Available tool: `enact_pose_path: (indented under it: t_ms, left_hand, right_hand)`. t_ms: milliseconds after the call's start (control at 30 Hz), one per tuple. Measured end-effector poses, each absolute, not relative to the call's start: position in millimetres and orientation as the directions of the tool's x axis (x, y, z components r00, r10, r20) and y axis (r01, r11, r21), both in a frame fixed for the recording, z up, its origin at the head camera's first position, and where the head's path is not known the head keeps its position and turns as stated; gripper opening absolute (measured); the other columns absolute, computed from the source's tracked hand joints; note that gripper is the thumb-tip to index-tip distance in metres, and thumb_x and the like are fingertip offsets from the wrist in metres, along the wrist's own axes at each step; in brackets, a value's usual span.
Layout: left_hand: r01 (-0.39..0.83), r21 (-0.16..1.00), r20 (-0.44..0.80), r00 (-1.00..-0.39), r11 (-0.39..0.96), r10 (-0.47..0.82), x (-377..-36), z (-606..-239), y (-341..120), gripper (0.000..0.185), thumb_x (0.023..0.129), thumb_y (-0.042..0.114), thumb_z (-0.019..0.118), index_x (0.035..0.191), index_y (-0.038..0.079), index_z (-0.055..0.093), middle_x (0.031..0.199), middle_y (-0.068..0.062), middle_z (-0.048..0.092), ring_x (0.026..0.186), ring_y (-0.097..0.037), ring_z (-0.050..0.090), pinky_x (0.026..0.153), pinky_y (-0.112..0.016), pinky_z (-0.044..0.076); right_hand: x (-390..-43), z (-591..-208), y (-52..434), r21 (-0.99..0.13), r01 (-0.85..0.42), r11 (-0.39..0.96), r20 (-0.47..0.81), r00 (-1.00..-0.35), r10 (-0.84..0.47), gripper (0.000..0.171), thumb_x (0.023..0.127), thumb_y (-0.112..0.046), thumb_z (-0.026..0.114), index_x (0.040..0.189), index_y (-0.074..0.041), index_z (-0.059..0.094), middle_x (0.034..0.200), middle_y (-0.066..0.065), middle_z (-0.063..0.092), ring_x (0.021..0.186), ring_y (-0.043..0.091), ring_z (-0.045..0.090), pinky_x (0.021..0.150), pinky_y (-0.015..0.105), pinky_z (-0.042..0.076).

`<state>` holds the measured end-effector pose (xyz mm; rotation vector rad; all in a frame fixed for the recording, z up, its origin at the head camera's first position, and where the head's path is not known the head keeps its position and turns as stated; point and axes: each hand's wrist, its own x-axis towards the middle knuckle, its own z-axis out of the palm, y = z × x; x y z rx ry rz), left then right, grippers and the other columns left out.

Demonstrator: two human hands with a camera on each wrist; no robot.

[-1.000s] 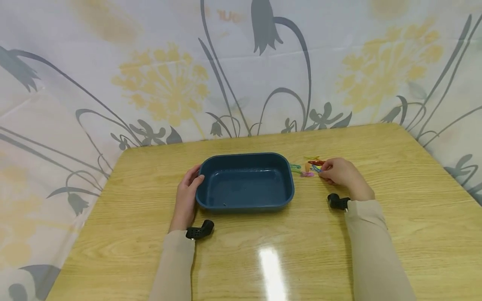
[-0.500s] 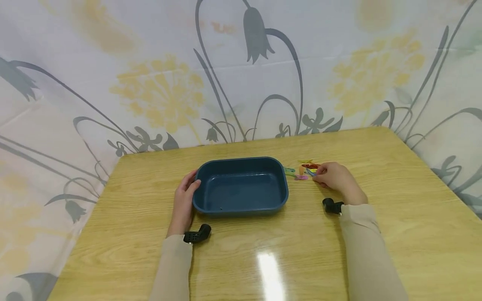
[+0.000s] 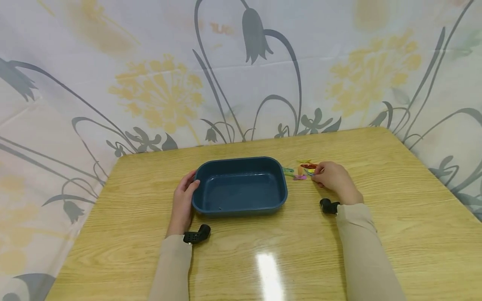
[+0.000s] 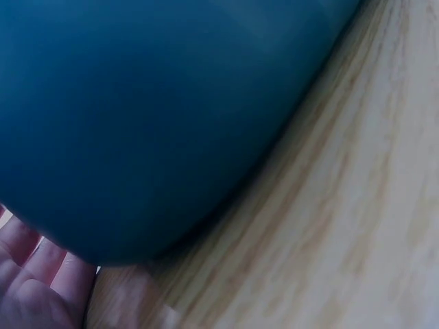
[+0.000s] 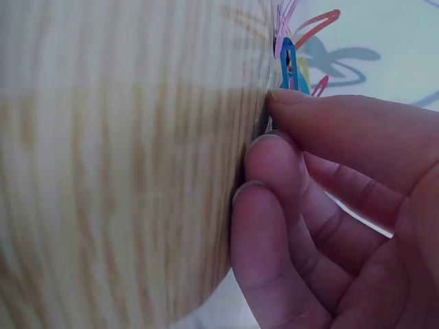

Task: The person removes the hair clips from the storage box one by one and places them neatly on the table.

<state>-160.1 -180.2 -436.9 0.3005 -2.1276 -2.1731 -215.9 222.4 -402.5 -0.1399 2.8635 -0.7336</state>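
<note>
A dark blue rectangular basin [image 3: 241,205] stands on the table. My left hand [image 3: 183,198] holds it by its left end, thumb at the rim and fingers along the outer wall. In the left wrist view the basin's wall [image 4: 151,123] fills much of the picture, with my fingers [image 4: 72,277] against it. Right of the basin lies a small heap of colourful snap hair clips, among them a pink clip [image 3: 300,177] and a red clip [image 3: 309,166]. My right hand [image 3: 333,177] pinches a blue hair clip [image 5: 289,58] at its near end between thumb and fingertips.
The wood-grain table [image 3: 226,267] runs up to a flower-patterned cloth [image 3: 169,83] at the back and sides. Green clips [image 3: 288,170] lie close to the basin's right wall. A tiny dark speck [image 3: 220,208] shows inside the basin.
The head view has shifted a little. My right hand has moved slightly left over the clips, its fingertips at the blue clip. The left hand keeps its hold on the basin.
</note>
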Motion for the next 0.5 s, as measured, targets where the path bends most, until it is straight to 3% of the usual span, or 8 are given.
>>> enact_pose_path:
  t_ms: [167, 367, 500]
  left_hand:
    - [-0.079, 0.997, -0.08, -0.977, -0.015, -0.197, -160.8, -435.6, -180.8, 0.04, 0.094, 0.025, 0.052, 0.133, 0.019, 0.048, 0.135, 0.002, 0.047, 0.122, -0.01, 0.043, 0.104, -0.03, 0.032]
    - [-0.062, 0.998, -0.062, -0.979, -0.005, -0.196, -159.5, -433.6, -185.2, 0.042, 0.093, 0.028, 0.052, 0.134, 0.019, 0.047, 0.136, 0.001, 0.046, 0.124, -0.011, 0.041, 0.105, -0.031, 0.03]
    - [-0.055, 0.998, -0.053, -0.979, 0.002, -0.199, -158.0, -435.1, -189.0, 0.043, 0.094, 0.033, 0.051, 0.134, 0.019, 0.047, 0.137, 0.002, 0.045, 0.125, -0.01, 0.04, 0.105, -0.03, 0.03]
  right_hand:
    - [-215.4, -404.1, 221.9, -0.483, -0.032, 0.875, -0.163, -0.979, -0.126, 0.018, 0.088, -0.023, 0.059, 0.085, -0.005, 0.058, 0.06, 0.001, 0.057, 0.057, 0.017, 0.048, 0.059, 0.03, 0.035]
    - [-216.5, -404.4, 217.6, -0.506, -0.009, 0.862, -0.184, -0.976, -0.119, 0.022, 0.087, -0.024, 0.059, 0.096, -0.003, 0.061, 0.064, 0.002, 0.058, 0.062, 0.017, 0.051, 0.066, 0.033, 0.038]
    - [-214.6, -405.4, 214.9, -0.548, 0.01, 0.836, -0.219, -0.967, -0.132, 0.028, 0.088, -0.025, 0.06, 0.103, -0.002, 0.06, 0.066, 0.003, 0.06, 0.06, 0.016, 0.053, 0.062, 0.03, 0.041]
